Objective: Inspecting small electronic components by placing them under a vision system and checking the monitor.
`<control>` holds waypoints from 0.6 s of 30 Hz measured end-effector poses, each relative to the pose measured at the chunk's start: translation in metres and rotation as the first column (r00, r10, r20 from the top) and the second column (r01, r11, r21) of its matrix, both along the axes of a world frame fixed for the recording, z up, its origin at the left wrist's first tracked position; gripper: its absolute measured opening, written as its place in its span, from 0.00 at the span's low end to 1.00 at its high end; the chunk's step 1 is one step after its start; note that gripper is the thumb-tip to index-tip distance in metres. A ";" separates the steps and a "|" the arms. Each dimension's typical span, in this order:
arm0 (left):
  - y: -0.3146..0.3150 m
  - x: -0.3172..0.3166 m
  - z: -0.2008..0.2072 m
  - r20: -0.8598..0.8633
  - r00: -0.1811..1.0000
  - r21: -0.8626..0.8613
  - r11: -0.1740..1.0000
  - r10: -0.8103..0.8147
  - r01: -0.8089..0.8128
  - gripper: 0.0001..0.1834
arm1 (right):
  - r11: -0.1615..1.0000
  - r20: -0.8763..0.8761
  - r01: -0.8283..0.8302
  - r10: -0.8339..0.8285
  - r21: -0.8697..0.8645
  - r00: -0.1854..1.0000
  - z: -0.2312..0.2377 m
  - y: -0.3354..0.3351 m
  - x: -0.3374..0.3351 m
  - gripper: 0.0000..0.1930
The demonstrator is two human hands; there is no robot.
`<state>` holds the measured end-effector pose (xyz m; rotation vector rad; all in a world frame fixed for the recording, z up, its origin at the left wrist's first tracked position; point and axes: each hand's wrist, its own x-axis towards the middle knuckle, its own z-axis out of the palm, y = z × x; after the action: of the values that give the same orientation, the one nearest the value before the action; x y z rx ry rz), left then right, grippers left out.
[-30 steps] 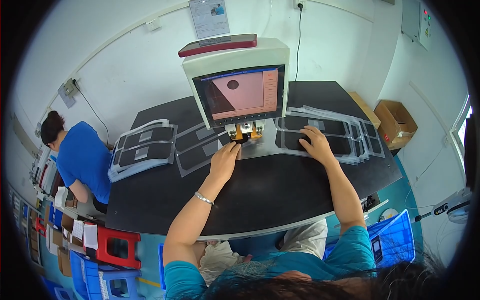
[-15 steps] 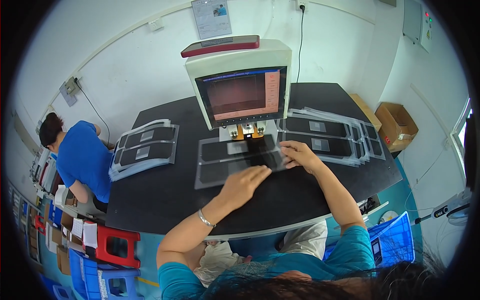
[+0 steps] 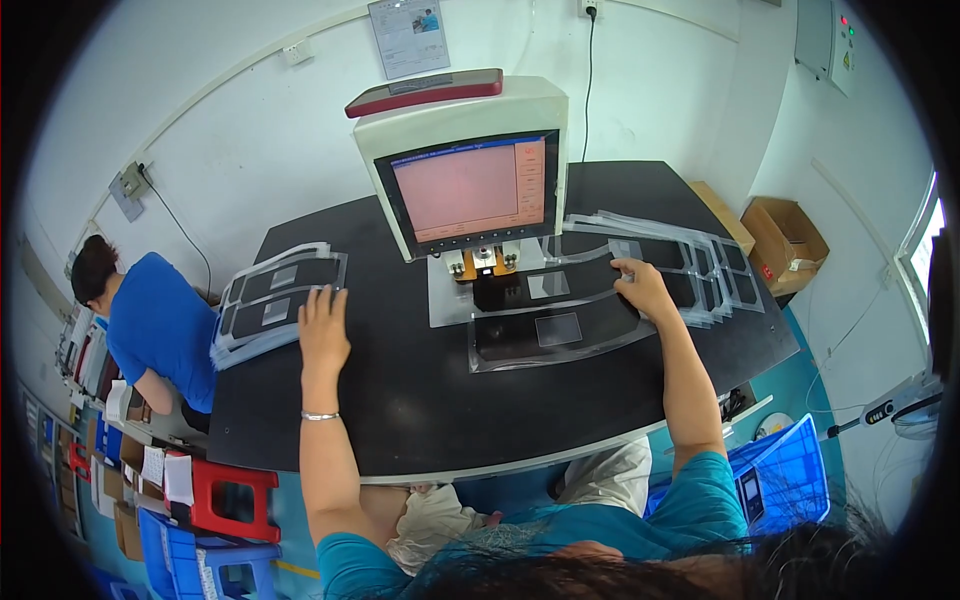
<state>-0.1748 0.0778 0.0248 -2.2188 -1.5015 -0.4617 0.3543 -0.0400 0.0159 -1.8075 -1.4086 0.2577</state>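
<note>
Head view shows the black plastic sheet with clear border (image 3: 560, 307) just right of frame centre, lying lengthwise left-to-right, nearer to the half-curled right hand (image 3: 647, 291) at its right end, grip unclear, than to the loosely spread, seemingly empty left hand (image 3: 324, 335).

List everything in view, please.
Table: one, black, centre.
Monitor machine: one, white, tabletop.
Sheet: one, mostly black, before machine.
Left stack: one, mostly black, tabletop.
Right stack: one, mostly black, tabletop.
Co-worker: one, blue top, far left.
Big stool: one, red, lower left.
Crate: one, blue, lower right.
Open carton: one, brown, beyond table.
Notice: one, pale, back wall.
Clutter: uncountable, mixed, lower left.
Left fingers: one hand, bare, at left stack.
Right fingers: one hand, bare, at sheet.
</note>
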 end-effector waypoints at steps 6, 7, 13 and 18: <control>0.016 -0.043 -0.019 0.037 0.991 -0.105 0.987 0.125 -0.120 0.29 | 0.998 -0.016 -0.044 0.043 -0.042 0.999 0.014 -0.006 0.002 0.23; 0.014 -0.040 -0.014 0.051 0.995 -0.055 0.995 0.090 -0.087 0.25 | 0.998 -0.017 -0.040 0.040 -0.043 0.999 0.012 -0.007 0.006 0.23; 0.009 -0.023 0.012 0.273 0.959 0.027 0.996 0.075 -0.086 0.12 | 0.999 -0.017 -0.031 0.030 -0.024 0.999 0.006 -0.006 0.010 0.24; -0.001 -0.005 0.017 0.312 0.950 0.175 0.982 0.011 -0.069 0.13 | 0.998 -0.074 -0.053 0.051 -0.023 0.996 0.006 -0.005 0.012 0.24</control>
<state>-0.1800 0.0767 0.0420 -2.0371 -1.5791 -0.9335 0.3658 -0.0453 0.0223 -1.7649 -1.4079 0.3665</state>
